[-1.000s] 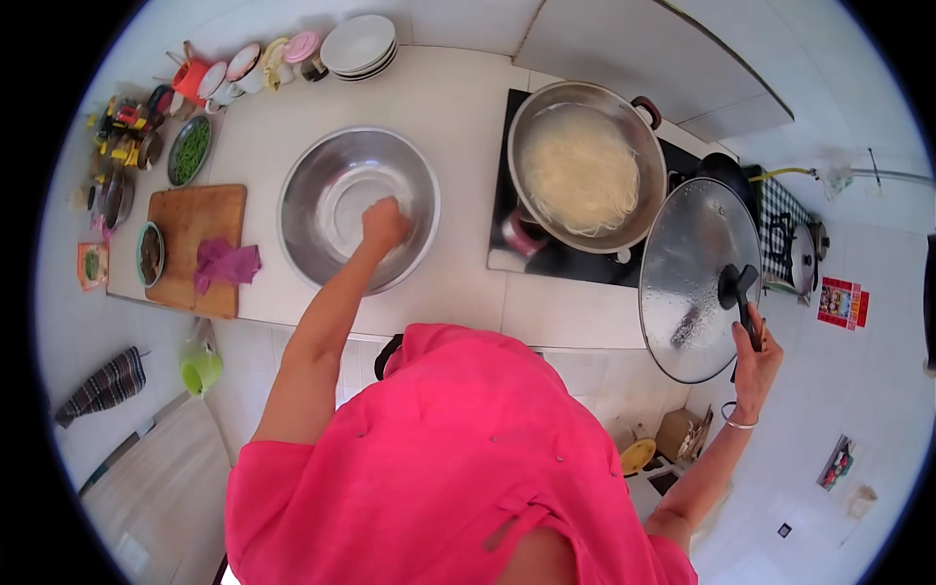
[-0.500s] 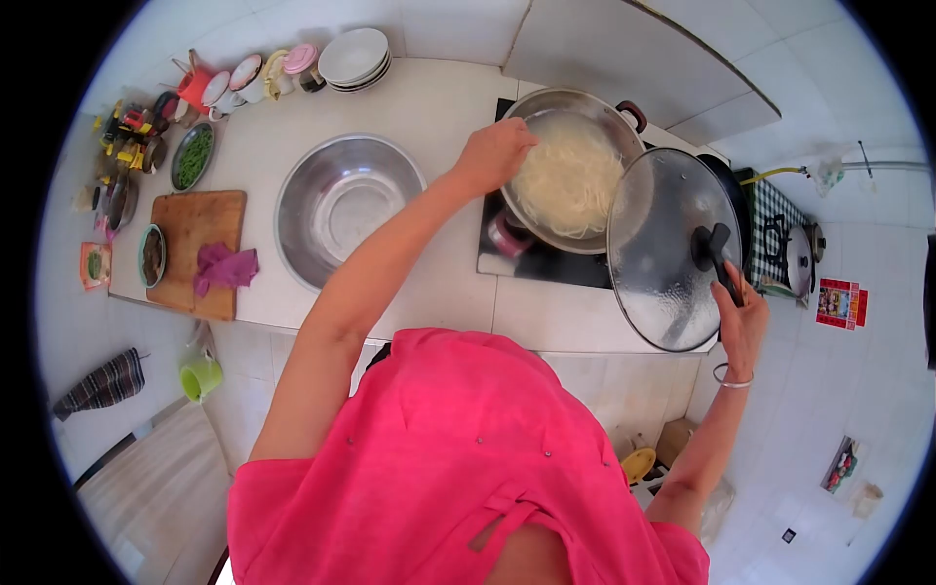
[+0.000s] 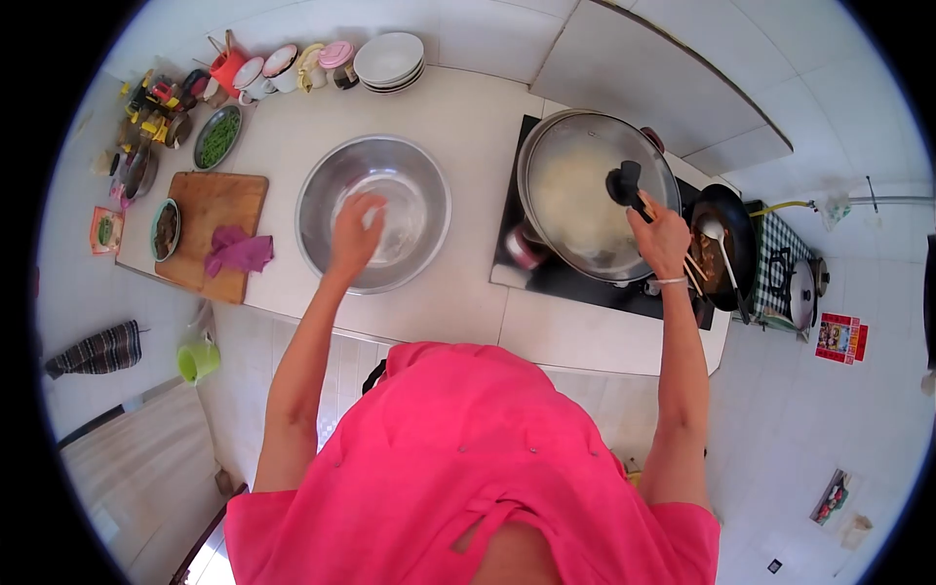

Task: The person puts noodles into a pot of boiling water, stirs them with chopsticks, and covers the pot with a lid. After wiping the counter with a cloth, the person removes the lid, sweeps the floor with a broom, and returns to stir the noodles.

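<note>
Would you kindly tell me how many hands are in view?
2: the left hand is at the steel bowl, and the right hand is at the black handle of the glass lid.

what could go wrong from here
The right hand is beside the handle of the glass lid over the pot; if the lid tips, any escaping steam might scald it. The wok, with a spoon in it, sits close beside that hand, so a sideways swing could knock the spoon.

No txt/nos. legible; red wall poster too sm. to read.
</note>
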`<act>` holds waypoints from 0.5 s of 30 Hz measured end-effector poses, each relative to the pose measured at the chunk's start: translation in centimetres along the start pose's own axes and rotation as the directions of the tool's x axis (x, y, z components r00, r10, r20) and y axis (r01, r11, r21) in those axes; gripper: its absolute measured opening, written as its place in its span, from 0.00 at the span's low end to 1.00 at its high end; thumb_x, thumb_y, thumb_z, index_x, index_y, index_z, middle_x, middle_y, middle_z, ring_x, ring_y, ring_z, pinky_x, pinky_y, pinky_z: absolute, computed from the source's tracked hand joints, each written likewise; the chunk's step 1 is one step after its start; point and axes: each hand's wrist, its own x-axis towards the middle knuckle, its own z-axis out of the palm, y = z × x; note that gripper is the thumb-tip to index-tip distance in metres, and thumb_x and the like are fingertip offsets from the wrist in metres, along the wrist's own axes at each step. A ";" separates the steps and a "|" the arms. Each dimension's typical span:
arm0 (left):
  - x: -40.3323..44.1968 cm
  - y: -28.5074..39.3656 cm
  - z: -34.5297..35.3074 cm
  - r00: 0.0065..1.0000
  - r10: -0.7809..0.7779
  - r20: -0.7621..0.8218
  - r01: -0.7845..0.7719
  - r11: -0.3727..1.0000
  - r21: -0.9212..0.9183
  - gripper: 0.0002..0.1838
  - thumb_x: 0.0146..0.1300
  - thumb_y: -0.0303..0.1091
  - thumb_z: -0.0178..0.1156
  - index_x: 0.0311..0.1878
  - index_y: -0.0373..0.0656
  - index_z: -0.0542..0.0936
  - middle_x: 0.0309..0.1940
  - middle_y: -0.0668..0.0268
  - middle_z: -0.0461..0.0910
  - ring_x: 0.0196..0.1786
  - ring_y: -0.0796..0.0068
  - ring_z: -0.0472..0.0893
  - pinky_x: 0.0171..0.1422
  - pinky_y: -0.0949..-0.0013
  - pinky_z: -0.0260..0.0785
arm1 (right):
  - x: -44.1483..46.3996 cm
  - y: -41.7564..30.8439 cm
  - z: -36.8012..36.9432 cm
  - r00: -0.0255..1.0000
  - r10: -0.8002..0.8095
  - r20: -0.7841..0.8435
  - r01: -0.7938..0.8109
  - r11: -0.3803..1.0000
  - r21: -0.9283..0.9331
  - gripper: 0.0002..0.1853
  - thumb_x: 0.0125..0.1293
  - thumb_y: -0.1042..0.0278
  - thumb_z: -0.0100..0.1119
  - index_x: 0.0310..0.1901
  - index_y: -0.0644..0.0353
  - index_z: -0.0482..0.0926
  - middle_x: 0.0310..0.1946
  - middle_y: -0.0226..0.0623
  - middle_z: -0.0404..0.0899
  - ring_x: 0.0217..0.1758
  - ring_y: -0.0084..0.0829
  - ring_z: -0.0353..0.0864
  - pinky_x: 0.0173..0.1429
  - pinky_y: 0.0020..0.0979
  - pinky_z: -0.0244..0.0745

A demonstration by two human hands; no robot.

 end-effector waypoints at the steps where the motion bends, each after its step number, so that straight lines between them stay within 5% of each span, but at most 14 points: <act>1: -1.2 -0.8 -1.4 0.999 -0.025 -0.032 0.026 0.999 0.022 0.09 0.54 0.26 0.59 0.39 0.40 0.79 0.40 0.57 0.76 0.47 0.56 0.74 0.51 0.62 0.68 | 0.4 -0.2 0.7 1.000 0.005 0.008 -0.005 1.000 -0.001 0.22 0.52 0.51 0.59 0.48 0.49 0.81 0.27 0.49 0.80 0.33 0.49 0.80 0.39 0.41 0.74; 4: -5.2 -4.7 -4.2 0.989 -0.057 -0.139 0.082 0.979 0.186 0.13 0.54 0.27 0.60 0.44 0.41 0.77 0.40 0.57 0.75 0.46 0.55 0.74 0.51 0.62 0.68 | 0.9 -0.9 2.1 1.000 0.016 0.018 -0.016 1.000 -0.008 0.22 0.52 0.50 0.59 0.49 0.48 0.81 0.27 0.49 0.80 0.33 0.49 0.80 0.39 0.41 0.74; 10: -11.2 -8.3 -5.2 0.830 -0.510 -0.228 0.527 0.850 0.016 0.26 0.56 0.35 0.65 0.55 0.36 0.69 0.40 0.60 0.76 0.48 0.66 0.75 0.49 0.66 0.70 | 0.9 -0.7 3.0 0.999 0.039 0.011 -0.039 0.999 -0.029 0.22 0.52 0.49 0.59 0.49 0.45 0.81 0.29 0.49 0.80 0.35 0.49 0.80 0.40 0.42 0.74; 13: -11.6 -9.0 -4.2 0.640 -0.766 0.066 0.705 0.550 -0.449 0.27 0.56 0.38 0.65 0.55 0.36 0.69 0.42 0.60 0.75 0.45 0.70 0.76 0.49 0.66 0.72 | 1.2 -0.8 3.1 0.998 0.055 0.007 -0.055 0.997 -0.047 0.23 0.52 0.48 0.59 0.49 0.45 0.81 0.30 0.50 0.80 0.35 0.49 0.80 0.40 0.42 0.74; 15: -11.5 -8.4 -3.7 0.540 -0.794 0.279 0.744 0.296 -0.599 0.24 0.59 0.37 0.61 0.55 0.36 0.68 0.42 0.60 0.76 0.44 0.68 0.78 0.48 0.65 0.74 | 1.2 -0.9 3.3 0.998 0.063 0.000 -0.063 0.996 -0.062 0.23 0.52 0.47 0.59 0.50 0.45 0.80 0.30 0.50 0.80 0.36 0.50 0.80 0.41 0.43 0.74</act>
